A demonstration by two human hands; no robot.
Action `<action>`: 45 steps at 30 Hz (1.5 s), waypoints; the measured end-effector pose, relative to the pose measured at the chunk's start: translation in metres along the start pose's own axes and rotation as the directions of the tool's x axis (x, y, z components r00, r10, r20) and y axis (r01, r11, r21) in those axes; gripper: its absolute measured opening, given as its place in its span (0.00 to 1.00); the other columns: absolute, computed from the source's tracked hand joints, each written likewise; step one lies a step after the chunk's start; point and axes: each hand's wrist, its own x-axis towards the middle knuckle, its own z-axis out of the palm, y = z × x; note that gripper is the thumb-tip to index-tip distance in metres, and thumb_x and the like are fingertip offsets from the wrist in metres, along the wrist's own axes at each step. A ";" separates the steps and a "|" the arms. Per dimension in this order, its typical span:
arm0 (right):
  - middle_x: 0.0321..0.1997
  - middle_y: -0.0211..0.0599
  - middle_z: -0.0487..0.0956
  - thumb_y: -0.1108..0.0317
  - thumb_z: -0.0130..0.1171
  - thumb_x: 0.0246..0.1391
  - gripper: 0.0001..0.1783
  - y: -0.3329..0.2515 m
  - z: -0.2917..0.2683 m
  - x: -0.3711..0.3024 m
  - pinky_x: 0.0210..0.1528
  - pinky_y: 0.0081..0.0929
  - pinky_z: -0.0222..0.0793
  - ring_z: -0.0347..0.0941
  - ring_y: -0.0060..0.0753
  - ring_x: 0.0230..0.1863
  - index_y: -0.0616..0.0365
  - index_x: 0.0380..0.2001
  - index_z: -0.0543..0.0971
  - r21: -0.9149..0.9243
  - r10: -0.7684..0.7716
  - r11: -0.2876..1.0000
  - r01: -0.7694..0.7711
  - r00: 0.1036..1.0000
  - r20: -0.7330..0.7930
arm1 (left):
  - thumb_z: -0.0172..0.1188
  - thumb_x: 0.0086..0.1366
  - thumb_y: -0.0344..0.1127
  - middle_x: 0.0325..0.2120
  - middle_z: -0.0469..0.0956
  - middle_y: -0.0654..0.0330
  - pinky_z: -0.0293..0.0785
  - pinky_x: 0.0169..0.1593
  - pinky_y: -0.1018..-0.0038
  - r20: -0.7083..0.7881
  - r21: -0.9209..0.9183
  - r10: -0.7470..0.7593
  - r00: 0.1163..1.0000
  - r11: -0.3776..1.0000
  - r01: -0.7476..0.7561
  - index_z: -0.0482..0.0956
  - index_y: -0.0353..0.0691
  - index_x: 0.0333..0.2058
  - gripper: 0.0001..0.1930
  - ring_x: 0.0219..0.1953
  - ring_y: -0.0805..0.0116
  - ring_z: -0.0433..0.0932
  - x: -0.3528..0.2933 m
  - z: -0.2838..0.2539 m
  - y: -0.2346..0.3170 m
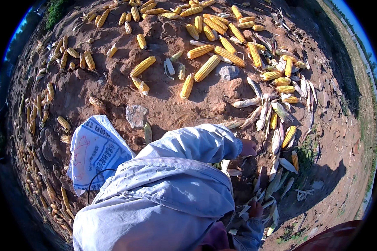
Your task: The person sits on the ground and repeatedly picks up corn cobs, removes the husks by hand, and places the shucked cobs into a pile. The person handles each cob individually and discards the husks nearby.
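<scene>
My left hand (248,147) comes out of a pale blue-grey sleeve (188,142) reaching to the right, close above pale corn husks (233,167). Its fingers are mostly turned away and blurred. Lower down and in shadow, my right hand (255,209) is curled in among dry and greenish corn husks (275,215). What lies inside its fingers is hidden. Just right of the hands are a partly husked corn cob (295,160), a yellow cob (288,137) and long loose husks (276,142).
Many bare yellow cobs (207,68) lie scattered over bumpy brown soil (167,111). A white printed sack (97,152) stands at left, near a pale stone (136,116). More cobs (50,192) spread along the left. Red plaid cloth (333,238) shows at lower right.
</scene>
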 end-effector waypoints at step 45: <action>0.49 0.47 0.67 0.71 0.54 0.41 0.30 0.030 0.019 0.001 0.53 0.34 0.59 0.63 0.44 0.52 0.61 0.52 0.63 0.647 0.347 0.756 -0.100 0.899 -0.267 | 0.53 0.52 0.37 0.32 0.72 0.61 0.64 0.44 0.63 0.769 0.398 0.205 0.605 0.588 -0.705 0.76 0.45 0.31 0.08 0.38 0.59 0.70 0.108 0.200 -0.028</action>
